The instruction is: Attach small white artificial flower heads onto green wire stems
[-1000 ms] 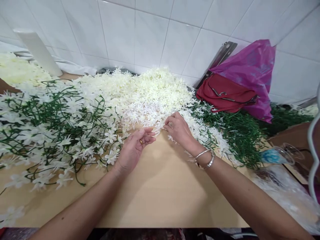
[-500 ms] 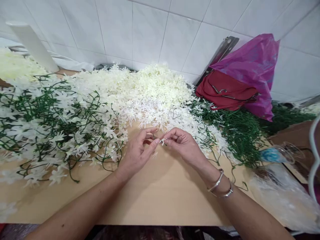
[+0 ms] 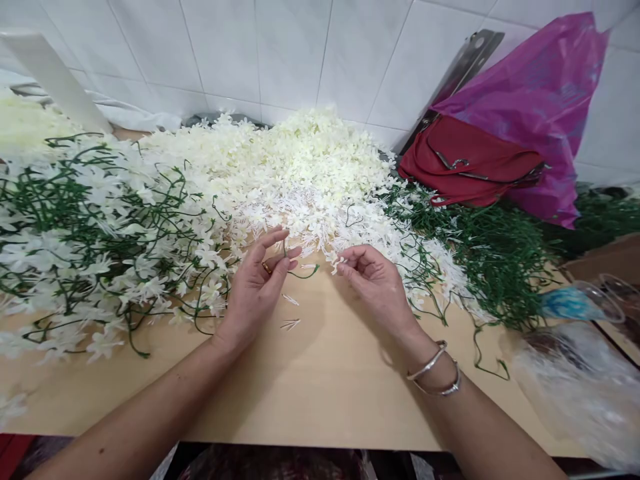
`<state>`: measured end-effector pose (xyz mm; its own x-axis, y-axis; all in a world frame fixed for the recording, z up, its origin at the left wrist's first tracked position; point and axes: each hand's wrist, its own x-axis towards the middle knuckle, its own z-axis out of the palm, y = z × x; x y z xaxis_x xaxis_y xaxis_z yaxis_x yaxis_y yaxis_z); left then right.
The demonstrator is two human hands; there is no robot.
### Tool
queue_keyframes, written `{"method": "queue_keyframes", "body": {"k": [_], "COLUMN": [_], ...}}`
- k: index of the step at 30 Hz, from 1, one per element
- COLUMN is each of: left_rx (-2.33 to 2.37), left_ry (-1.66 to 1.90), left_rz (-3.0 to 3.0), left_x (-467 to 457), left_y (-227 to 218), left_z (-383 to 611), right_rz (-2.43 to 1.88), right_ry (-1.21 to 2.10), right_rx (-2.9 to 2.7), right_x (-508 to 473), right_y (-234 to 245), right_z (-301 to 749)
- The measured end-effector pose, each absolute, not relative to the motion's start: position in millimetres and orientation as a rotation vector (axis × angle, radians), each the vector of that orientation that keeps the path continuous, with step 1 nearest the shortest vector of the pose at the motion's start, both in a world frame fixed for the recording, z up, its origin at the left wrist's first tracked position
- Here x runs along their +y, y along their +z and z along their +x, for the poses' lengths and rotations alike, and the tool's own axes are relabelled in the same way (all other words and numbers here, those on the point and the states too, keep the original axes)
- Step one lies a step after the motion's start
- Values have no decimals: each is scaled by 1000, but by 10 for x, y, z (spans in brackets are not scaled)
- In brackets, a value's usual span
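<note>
My left hand [image 3: 255,283], with a ring on one finger, pinches a thin green artificial stem [image 3: 306,275] whose tip points right. Between the thumb and finger of my right hand [image 3: 375,287] is a small white flower piece [image 3: 337,265]. The two hands are a short way apart over the table. Thin white stamen strands [image 3: 290,325] lie loose below and between them. To the left is a heap of white artificial flowers on green stems [image 3: 125,240]. Beyond the hands lies a pile of cream petals [image 3: 320,160], with white strands in front.
Bare green stems [image 3: 490,253] are heaped on the right. Behind them a red handbag [image 3: 470,163] rests against a purple plastic bag [image 3: 540,100]. A clear plastic bag [image 3: 575,393] and a plastic cup [image 3: 575,301] sit at the right edge of the wooden table [image 3: 310,393].
My hands have moved apart, the left one holding the stem and the right one the white piece. Stamen strands now show on the table between them. The view has shifted slightly.
</note>
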<state>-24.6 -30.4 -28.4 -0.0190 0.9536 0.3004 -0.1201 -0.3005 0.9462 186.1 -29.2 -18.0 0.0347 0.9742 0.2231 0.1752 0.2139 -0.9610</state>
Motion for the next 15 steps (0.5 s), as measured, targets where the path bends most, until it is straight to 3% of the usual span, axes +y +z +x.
{"method": "queue_keyframes", "body": {"k": [8,12,15], "left_rx": [935,766,819], "left_ry": [1265,1048,1115], "left_rz": [1516,1863,2178], "left_x": [-310,-373,-391], "left_y": [-337,-365,-346], "left_z": [-276,-252,-246], "right_rz": [-1235,-1229,-1218], "right_ry": [878,703,608], "right_rx": [-1424,-1338,-1267], "right_x": [-366,-309,-252], "right_y": [-142,-134,-137], "right_z": [1811,1888,1955]}}
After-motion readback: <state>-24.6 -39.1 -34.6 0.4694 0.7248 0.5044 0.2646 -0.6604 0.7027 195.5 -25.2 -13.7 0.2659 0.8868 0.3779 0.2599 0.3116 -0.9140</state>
